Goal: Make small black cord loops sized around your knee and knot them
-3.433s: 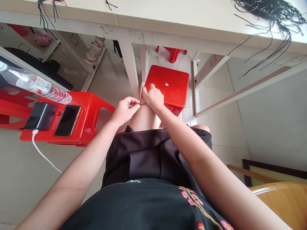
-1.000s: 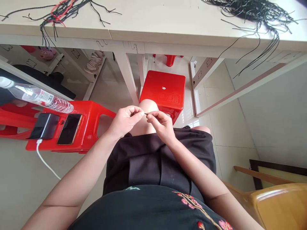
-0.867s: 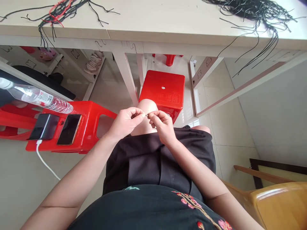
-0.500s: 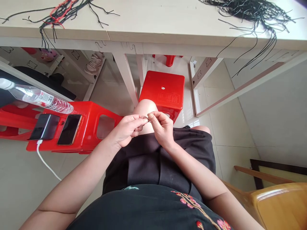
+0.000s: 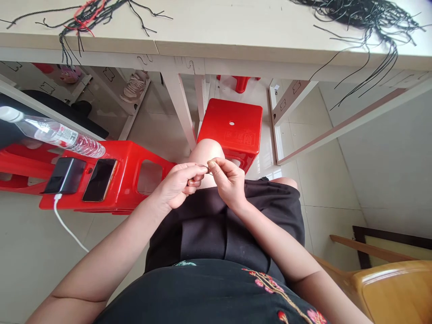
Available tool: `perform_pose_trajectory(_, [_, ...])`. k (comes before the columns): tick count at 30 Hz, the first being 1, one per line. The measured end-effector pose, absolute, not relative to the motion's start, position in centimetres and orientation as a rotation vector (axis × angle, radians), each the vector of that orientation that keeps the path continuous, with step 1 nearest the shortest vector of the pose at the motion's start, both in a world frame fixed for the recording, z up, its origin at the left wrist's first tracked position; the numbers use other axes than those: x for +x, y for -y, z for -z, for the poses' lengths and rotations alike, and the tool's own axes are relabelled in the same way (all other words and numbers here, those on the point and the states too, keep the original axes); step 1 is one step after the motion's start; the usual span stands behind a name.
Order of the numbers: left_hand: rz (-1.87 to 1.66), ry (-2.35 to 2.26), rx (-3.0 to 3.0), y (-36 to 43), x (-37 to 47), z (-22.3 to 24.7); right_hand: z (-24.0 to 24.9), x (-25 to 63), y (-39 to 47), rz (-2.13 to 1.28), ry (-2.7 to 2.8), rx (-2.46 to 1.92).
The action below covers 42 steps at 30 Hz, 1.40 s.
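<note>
Over my lap, my left hand [image 5: 184, 180] and my right hand [image 5: 228, 179] meet fingertip to fingertip. Both pinch a thin dark cord [image 5: 209, 170], of which only a short bit shows between the fingertips; the rest is hidden by the fingers. My left thumb lies along the top of a curled forefinger, and the right thumb presses against its forefinger. My bare knee [image 5: 208, 148] is just beyond the hands.
Ahead is a white table [image 5: 236, 31] with black cords [image 5: 357, 18] at right and black and red cords [image 5: 89, 18] at left. A red stool [image 5: 232, 123] stands below. Left, another red stool [image 5: 123, 175] bears a phone [image 5: 99, 180], a power bank [image 5: 65, 175] and a bottle [image 5: 54, 132].
The hands stay pinched together in almost the same place, with a slight shift of the fingers. The surroundings have moved a little to the right in view.
</note>
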<state>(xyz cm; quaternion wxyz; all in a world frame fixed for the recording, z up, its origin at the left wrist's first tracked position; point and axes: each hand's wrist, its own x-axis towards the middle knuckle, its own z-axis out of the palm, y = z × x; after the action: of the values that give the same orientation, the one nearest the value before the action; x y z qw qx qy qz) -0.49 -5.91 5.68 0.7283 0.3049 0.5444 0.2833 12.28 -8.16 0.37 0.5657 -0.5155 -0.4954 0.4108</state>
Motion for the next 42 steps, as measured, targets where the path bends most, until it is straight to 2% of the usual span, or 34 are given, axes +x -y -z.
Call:
perform_pose_trajectory(13, [-0.564, -1.387, 1.101, 6.2, -0.9, -3.1, 1.4, 11.9, 7.9, -0.988, 1.199, -1.237])
perform_pose_trajectory(20, [-0.654, -1.566, 1.378, 6.5, -2.4, -2.1, 3.5, 12.6, 6.8, -0.872, 1.506, -1.254])
perform_pose_trajectory(27, [-0.666, -1.644, 1.291, 6.2, -4.3, -0.4, 7.8, 18.4, 2.3, -0.819, 1.613, -1.348])
perform_pose_trajectory(33, [-0.660, -1.644, 1.285, 5.9, -4.5, 0.6, 6.7, 24.5, -0.1, -0.588, 1.466, -1.618])
perform_pose_trajectory(36, [-0.648, -1.666, 1.279, 5.9, -4.3, 0.5, 5.5, 21.7, 2.9, -0.515, 1.480, -1.584])
perform_pose_trajectory(40, [-0.648, -1.653, 1.251, 6.1, -3.9, -0.3, 5.8, 13.6, 9.0, -0.632, 1.873, -1.133])
perform_pose_trajectory(42, [-0.640, -1.636, 1.247, 6.2, -3.9, -0.6, 6.6, 10.7, 11.0, -0.565, 1.865, -1.185])
